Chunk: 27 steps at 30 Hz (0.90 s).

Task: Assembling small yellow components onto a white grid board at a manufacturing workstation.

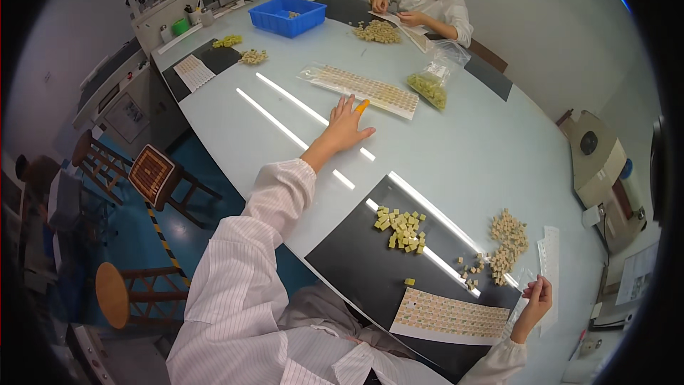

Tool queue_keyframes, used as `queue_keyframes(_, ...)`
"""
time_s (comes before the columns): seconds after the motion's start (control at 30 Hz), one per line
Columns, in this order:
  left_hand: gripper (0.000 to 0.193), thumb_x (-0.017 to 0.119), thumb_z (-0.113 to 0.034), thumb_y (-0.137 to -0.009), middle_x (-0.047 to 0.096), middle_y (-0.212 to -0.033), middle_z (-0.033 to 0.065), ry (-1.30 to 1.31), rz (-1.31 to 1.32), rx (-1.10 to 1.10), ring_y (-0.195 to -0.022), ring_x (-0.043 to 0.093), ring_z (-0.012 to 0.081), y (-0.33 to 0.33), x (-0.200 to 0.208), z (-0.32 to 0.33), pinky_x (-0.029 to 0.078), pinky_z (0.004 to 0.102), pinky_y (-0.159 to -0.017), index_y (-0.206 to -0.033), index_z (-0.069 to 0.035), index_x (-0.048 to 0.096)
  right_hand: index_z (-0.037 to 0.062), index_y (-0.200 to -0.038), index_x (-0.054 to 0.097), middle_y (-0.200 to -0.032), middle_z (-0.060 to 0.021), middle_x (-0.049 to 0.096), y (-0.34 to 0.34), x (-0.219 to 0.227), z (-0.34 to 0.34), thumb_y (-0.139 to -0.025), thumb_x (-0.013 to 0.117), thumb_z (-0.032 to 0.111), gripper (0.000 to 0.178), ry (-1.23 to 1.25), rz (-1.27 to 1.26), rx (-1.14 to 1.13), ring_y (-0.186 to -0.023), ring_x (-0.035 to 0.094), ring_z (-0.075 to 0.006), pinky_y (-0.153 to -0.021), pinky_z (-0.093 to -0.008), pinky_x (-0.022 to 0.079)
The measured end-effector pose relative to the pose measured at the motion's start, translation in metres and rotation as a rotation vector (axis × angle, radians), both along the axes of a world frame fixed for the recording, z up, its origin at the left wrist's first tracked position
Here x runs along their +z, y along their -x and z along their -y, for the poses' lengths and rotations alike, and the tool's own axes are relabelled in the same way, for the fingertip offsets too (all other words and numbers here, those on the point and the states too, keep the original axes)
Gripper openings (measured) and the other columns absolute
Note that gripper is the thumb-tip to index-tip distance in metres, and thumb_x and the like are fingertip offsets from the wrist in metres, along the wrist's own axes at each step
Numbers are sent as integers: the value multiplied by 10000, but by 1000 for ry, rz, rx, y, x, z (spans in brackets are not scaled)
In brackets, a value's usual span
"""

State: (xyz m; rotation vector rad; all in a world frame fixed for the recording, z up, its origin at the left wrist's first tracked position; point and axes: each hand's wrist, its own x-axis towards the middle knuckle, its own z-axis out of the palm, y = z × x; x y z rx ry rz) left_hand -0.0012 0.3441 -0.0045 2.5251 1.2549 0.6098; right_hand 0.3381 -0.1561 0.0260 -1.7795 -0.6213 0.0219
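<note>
Your right hand (pixel 534 305) is raised at the right side of a black mat (pixel 349 242), thumb and fingertips close together just beside a long white strip (pixel 549 264); whether that grip pinches anything, you cannot tell from here. To its left, a patterned sheet (pixel 452 315), tan and green in rows, lies flat along the near part of the mat. A single yellow block (pixel 409 281) sits just beyond the sheet, with a loose pile of yellow-green blocks (pixel 401 229) farther up and a heap of tan blocks (pixel 508 242) to the right, a few strays between. Out over the pale table (pixel 463 150), your striped sleeve (pixel 235 271) leads to your left hand (pixel 345 130), palm down, its grip open with fingers spread and an orange cover (pixel 362 106) on one finger. The fingertips are at the near edge of a bagged sheet (pixel 363 88); contact is unclear. To the right of the bagged sheet rests a clear bag of green blocks (pixel 427 91). Farther left lie a small patterned card (pixel 193 73) and two little piles, one tan (pixel 254 57), one yellow-green (pixel 228 41), with a blue bin (pixel 288 23) beyond. At the far side, a co-worker (pixel 450 11) in a dark cap handles a pale strip (pixel 402 23) behind another tan heap (pixel 377 32)
</note>
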Motion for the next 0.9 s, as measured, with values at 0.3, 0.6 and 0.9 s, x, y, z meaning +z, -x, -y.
queue_keyframes(0.3,776,507,-573,-920,261,-1557,213,-9,-114,24,-1447,181,430,-12,-7,-18,142,506,-1179,-1456,-24,396,-61,-1163,601,-1060,-129,663,33,64,-262,-968,520,170,312,275,-270,637,-909,661,-197,-800,-293,529)
queue_keyframes(0.6,707,542,-529,-919,341,-1508,181,12,-61,24,-1429,213,397,-8,-5,-23,170,485,-1171,-1351,31,514,-178,-1257,398,-1155,-260,544,62,17,-455,-948,514,46,398,146,-847,629,-1014,625,-316,-901,-376,574)
queue_keyframes(0.9,603,574,-429,-930,429,-1411,187,-65,98,36,-1348,309,398,-6,-11,-27,220,475,-1141,-1307,41,541,-58,-1136,563,-930,-151,642,84,-3,-508,-915,552,44,244,277,-610,639,-765,669,-227,-622,-314,572)
